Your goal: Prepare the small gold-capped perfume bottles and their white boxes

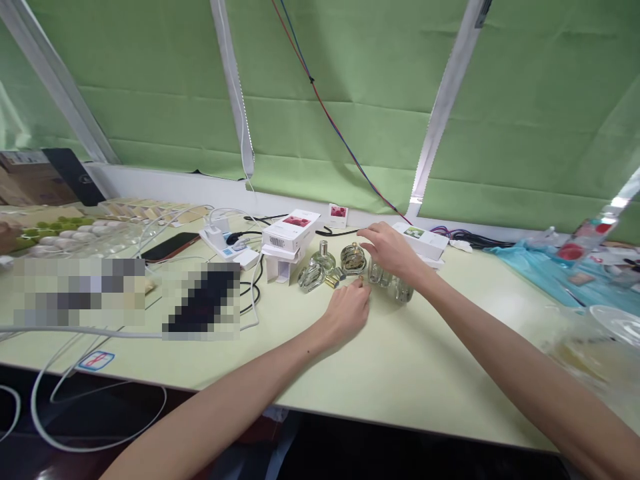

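Several small glass bottles like perfume bottles stand and lie in a cluster at mid-table. Among them are an upright bottle with a silver neck (323, 257), a faceted bottle (311, 276) and a round bottle with ribbed glass (353, 259). A small gold cap (332, 280) lies between them. My left hand (349, 308) rests on the table in front of the cluster, its fingers curled closed; what they hold, if anything, is hidden. Over the right side of the cluster, my right hand (391, 251) has its fingers apart beside the round bottle. It partly covers other glass bottles (403, 291).
White boxes (291, 230) are stacked behind the bottles, with another white box (423, 240) at right. A power strip (227, 247), a phone (171, 247) and loose cables lie left. Blue plastic (530, 267) and a clear container (600, 347) are at far right.
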Demonstrator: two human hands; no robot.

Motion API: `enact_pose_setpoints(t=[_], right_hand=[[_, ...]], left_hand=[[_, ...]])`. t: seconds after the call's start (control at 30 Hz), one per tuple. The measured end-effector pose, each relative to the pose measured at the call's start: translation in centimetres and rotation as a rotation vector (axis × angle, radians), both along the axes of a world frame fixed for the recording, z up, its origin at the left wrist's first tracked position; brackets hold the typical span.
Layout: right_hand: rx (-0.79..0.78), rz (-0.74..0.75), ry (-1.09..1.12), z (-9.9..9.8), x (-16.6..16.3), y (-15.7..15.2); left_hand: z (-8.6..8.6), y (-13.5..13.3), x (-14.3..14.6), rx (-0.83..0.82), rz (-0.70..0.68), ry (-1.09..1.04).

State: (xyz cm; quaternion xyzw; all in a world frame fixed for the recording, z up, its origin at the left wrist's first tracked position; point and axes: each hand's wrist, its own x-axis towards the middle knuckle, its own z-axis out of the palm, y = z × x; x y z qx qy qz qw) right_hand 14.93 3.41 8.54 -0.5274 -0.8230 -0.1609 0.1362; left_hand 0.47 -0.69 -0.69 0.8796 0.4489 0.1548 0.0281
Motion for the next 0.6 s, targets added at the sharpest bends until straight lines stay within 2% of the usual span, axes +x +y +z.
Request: enact_pose_setpoints(t=[0.17, 0.37, 0.6], right_hand=[[-0.038, -0.032, 0.001, -0.7, -1.2, 0.2], [-0.124, -0.118, -0.089, -1.3, -2.0, 2.2], [-0.187, -0.124, -0.08, -1.3, -2.3, 3.6]], left_hand=[[-0.4, -0.2, 0.1, 0.021, -0.03, -0.009], [-0.3, -0.1, 0.0, 0.013, -0.036, 0.001], [-0.2, -0.2, 0.1, 0.015, -0.037, 0.011]])
